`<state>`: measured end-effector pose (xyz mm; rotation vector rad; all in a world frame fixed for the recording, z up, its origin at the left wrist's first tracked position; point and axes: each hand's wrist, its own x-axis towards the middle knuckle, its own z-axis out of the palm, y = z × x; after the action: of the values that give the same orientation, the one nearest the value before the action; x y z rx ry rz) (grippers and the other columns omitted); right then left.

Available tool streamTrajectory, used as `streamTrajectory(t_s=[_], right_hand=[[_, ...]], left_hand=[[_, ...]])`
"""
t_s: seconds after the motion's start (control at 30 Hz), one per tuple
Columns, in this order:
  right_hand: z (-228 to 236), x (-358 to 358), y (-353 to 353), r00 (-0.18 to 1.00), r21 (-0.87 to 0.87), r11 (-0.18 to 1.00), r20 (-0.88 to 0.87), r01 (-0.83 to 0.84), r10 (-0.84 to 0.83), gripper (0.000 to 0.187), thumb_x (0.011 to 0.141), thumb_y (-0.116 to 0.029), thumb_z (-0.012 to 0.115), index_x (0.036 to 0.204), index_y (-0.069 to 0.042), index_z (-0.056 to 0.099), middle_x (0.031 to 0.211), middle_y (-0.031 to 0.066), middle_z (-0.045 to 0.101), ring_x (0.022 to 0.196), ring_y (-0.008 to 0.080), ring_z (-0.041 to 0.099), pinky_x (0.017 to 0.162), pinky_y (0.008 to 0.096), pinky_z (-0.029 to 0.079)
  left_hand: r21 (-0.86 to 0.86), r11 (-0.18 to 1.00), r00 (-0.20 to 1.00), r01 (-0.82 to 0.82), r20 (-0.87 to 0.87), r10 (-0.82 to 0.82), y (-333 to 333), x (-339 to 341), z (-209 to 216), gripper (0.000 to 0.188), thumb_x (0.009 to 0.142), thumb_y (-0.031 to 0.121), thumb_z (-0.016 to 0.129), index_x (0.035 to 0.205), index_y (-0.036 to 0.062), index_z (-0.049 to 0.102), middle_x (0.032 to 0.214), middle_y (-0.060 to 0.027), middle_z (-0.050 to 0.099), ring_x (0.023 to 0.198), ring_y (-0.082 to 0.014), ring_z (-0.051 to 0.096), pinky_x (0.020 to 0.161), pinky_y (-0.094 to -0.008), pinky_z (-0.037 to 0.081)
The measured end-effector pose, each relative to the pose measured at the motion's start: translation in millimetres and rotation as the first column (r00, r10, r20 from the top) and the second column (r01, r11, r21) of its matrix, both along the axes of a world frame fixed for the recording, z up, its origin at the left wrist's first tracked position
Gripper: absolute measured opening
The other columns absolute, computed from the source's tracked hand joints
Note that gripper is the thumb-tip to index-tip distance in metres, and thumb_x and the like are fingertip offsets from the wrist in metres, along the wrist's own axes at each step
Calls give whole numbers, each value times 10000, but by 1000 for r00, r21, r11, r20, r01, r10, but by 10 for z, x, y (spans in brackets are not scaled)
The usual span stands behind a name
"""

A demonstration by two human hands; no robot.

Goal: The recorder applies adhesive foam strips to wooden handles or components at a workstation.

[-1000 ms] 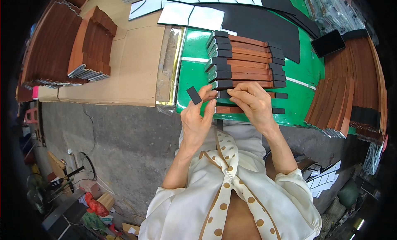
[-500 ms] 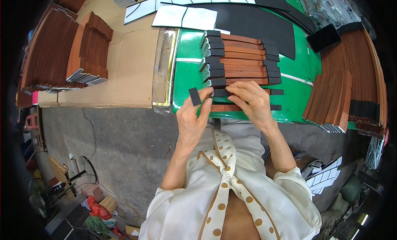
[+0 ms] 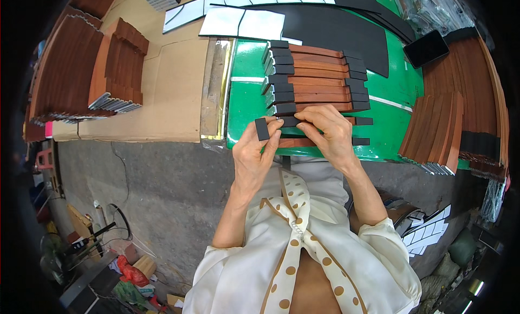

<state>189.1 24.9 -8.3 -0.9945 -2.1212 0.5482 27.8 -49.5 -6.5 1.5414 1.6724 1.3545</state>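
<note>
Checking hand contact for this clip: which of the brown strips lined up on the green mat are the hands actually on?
The second-nearest strip, under both hands. The right hand covers its middle; the left hand holds a small black pad. The other strips lie untouched.

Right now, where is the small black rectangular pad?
In the head view, the small black rectangular pad stands pinched in the left hand fingers, just left of the row of brown wooden strips on the green table.
</note>
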Motion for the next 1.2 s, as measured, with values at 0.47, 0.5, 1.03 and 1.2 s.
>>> streamTrajectory(t_s=[0.47, 0.5, 1.03, 1.2], right_hand=[[10, 21, 1, 1000, -15, 999, 1, -31, 31, 206, 705, -98, 741, 906, -78, 701, 885, 40, 670, 819, 212, 621, 677, 315, 516], [13, 23, 3, 999, -15, 999, 1, -34, 34, 206, 705, -98, 741, 906, -78, 701, 885, 40, 670, 819, 212, 621, 677, 315, 516], [102, -28, -13, 998, 81, 996, 51, -45, 41, 246, 660, -16, 721, 898, -65, 692, 868, 34, 649, 768, 200, 614, 621, 306, 521], [105, -53, -11, 993, 180, 980, 101, -80, 62, 256, 650, 8, 704, 899, -39, 666, 872, 61, 634, 766, 221, 610, 603, 322, 524]], left_hand=[[43, 999, 999, -13, -31, 14, -2, 1, -57, 179, 872, 44, 611, 1044, 16, 653, 1003, -117, 655, 867, -203, 638, 727, -294, 496], [43, 999, 999, -15, -32, 17, -8, 3, -73, 179, 872, 44, 611, 1044, 16, 653, 1003, -117, 655, 867, -203, 638, 727, -294, 496], [-18, 998, 997, -62, -55, 61, -36, -2, -97, 203, 904, 132, 595, 1059, 11, 642, 1001, -137, 660, 843, -236, 644, 726, -315, 499], [-30, 997, 997, -72, -41, 71, -32, 7, -94, 194, 902, 116, 591, 1054, 9, 645, 1000, -141, 658, 849, -239, 646, 727, -318, 499]])
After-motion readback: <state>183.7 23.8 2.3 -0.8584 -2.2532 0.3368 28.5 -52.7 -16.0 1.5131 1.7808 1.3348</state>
